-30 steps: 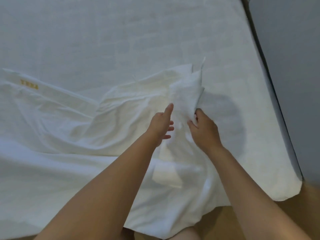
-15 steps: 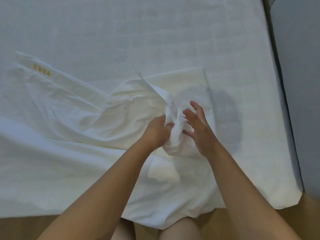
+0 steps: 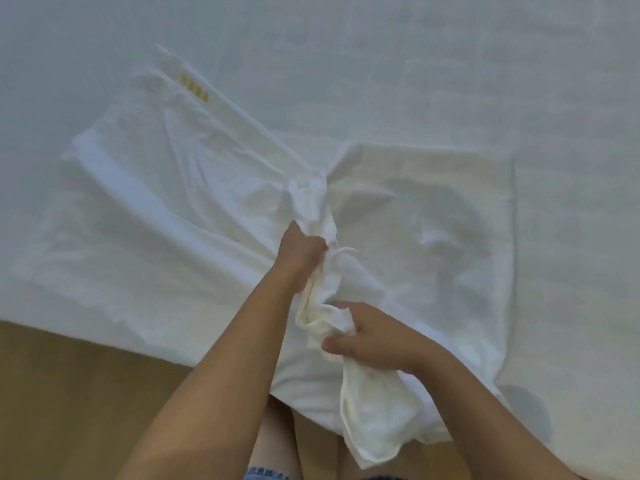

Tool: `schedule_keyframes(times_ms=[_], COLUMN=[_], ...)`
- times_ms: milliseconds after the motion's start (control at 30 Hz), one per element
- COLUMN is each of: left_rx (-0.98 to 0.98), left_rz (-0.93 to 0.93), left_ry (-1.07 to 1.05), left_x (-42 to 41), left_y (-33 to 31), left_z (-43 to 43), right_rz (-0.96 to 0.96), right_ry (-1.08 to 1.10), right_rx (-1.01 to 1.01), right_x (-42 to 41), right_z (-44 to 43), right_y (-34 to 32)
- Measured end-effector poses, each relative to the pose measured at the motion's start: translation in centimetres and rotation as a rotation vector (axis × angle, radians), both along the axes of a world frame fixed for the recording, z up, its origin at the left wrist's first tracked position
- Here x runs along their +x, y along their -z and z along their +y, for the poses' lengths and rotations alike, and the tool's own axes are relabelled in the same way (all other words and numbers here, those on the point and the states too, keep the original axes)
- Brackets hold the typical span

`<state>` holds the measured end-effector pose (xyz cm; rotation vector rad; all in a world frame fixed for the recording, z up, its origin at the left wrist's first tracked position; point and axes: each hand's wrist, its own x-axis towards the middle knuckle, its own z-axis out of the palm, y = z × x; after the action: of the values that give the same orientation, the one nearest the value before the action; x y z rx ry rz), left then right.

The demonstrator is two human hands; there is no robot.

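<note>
White cloth (image 3: 194,209), 1 pc, bunched; left hand (image 3: 301,251) & right hand (image 3: 374,341) both clench it.

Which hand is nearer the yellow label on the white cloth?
Left. The left hand grips the white cloth below-right of the yellow label; the right hand grips it even lower, farther off.

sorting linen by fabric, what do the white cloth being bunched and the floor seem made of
The white cloth: thin woven fabric, likely cotton, matte; it creases finely and bunches softly in the left hand and right hand. The floor: tan, smooth, possibly wood or laminate; no grain visible.
</note>
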<state>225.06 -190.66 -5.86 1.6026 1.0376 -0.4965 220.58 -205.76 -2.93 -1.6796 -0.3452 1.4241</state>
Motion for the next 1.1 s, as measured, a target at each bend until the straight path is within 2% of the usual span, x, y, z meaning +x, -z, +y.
schedule_keyframes(times_ms=[67,200,267,367,433,500,600,700,767,833,933,967,1033,1100], left_rx=[0.099,0.151,0.107,0.01,-0.066,-0.172,-0.439,-0.441,-0.33,-0.16,-0.076,-0.092,-0.247,-0.487], left_rz=[-0.04,-0.16,-0.199,-0.196,-0.148,-0.138,-0.148,-0.092,-0.012,-0.036,-0.103,-0.102,-0.03,0.096], left_ry=[0.078,0.095,0.014,-0.028,-0.052,-0.255,-0.643,-0.637,-0.598,-0.597,-0.609,-0.634,-0.662,-0.509], left_x=[-2.2,-10.1,-13.9,-17.8,-18.9,-19.0,-18.2,-16.4,-15.3,-15.3,-16.7,-17.3,-18.1,-18.0], left_y=[-0.4,-3.3,-5.4,-7.2,-7.4,-6.6,-5.0,-2.6,-1.0,0.4,1.2,1.6,2.4,3.1], left_z=[1.0,3.9,5.7,8.8,11.2,14.1,19.5,24.5,26.6,28.1,30.6,31.7,33.5,34.1], right_rz=[0.002,-0.261,-0.221,0.04,0.038,-0.074,-0.047,-0.05,-0.094,-0.085,-0.029,-0.008,-0.029,-0.343], right_ry=[0.084,0.473,0.389,0.232,0.169,0.136,0.102,-0.064,-0.184,-0.198,-0.253,-0.228,0.038,0.285], right_rx=[-0.051,-0.208,-0.187,-0.144,-0.14,-0.102,-0.022,0.024,0.034,0.021,0.052,0.043,-0.002,-0.167], right_x=[0.9,3.8,4.3,2.9,1.2,0.1,-1.5,-4.2,-5.9,-6.7,-5.6,-4.6,-2.0,1.0], right_z=[0.9,5.4,9.6,17.6,22.1,25.5,28.6,31.0,32.6,34.2,35.9,36.4,37.1,37.2], right_y=[0.3,0.8,0.9,1.2,1.9,2.3,2.2,2.7,2.9,2.7,2.2,2.0,2.3,4.1])
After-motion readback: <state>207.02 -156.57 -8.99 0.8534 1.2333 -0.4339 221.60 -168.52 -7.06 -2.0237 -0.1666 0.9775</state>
